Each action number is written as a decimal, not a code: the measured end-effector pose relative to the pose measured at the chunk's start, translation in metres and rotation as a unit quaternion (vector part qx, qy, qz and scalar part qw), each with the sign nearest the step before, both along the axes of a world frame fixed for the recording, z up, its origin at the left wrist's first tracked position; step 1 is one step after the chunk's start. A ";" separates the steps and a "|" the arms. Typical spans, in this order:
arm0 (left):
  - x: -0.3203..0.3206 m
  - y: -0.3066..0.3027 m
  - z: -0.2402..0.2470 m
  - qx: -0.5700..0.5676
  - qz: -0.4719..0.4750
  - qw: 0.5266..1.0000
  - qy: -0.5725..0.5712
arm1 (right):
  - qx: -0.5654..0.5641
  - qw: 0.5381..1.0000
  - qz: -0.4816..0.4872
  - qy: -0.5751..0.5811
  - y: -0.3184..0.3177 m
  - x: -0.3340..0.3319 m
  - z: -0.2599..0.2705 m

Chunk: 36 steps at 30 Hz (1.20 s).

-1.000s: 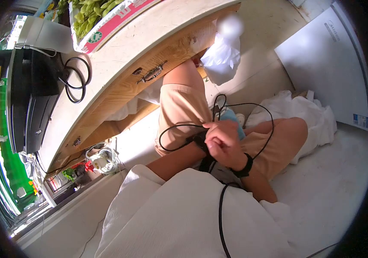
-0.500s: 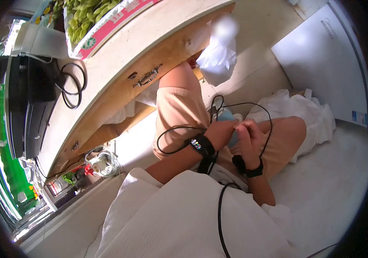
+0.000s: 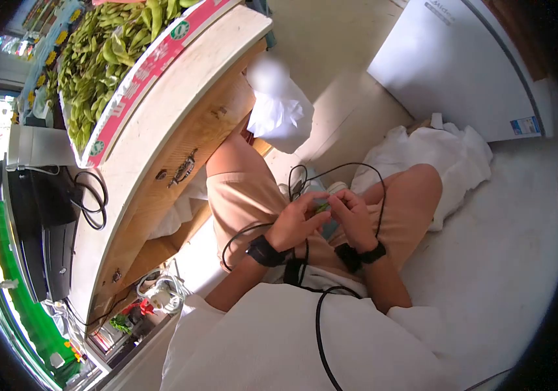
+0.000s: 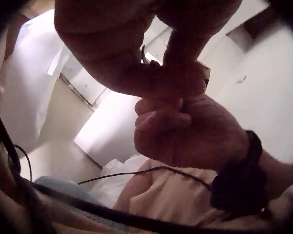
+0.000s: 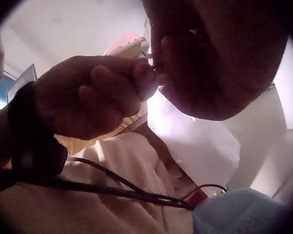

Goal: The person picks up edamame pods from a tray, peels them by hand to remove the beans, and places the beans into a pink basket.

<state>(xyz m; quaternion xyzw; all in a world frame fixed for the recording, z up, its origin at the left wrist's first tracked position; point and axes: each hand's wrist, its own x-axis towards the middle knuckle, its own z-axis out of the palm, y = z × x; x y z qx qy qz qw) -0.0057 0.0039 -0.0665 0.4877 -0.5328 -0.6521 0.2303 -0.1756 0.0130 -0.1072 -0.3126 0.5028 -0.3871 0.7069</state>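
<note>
Both hands meet low over the lap in the head view. The left hand (image 3: 296, 221) pinches a small green pod (image 3: 322, 207) between thumb and fingers. From the other side, the right hand (image 3: 355, 220) holds the same pod with thumb and forefinger, its other fingers curled. Fingers hide most of the pod; a thin tip (image 4: 144, 56) sticks out in the left wrist view. On the tabletop at upper left, a pink-and-white box (image 3: 137, 81) holds many similar green pods (image 3: 90, 72).
A white plastic bag (image 3: 282, 120) hangs by the wooden drawer front (image 3: 191, 153). Black cable (image 3: 382, 189) loops around hands and knees. A black machine (image 3: 44, 228) stands on the table (image 3: 181, 85). White cloth-like bags (image 3: 458, 163) lie beside the right knee, before a white appliance (image 3: 448, 65).
The head view has turned toward the table, showing more of the pod box. The hands, earlier overlapping, now sit side by side with the green pod visible between their fingertips.
</note>
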 end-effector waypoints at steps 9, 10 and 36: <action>0.003 -0.002 -0.003 0.163 0.098 0.963 0.192 | -0.076 0.996 -0.042 -0.003 0.003 0.004 0.011; 0.002 -0.002 -0.003 0.160 0.111 0.962 0.194 | -0.089 0.994 -0.054 0.031 0.002 0.004 0.012; 0.020 -0.002 0.029 0.294 0.125 0.838 0.442 | -0.213 0.970 -0.031 0.116 -0.016 0.014 0.063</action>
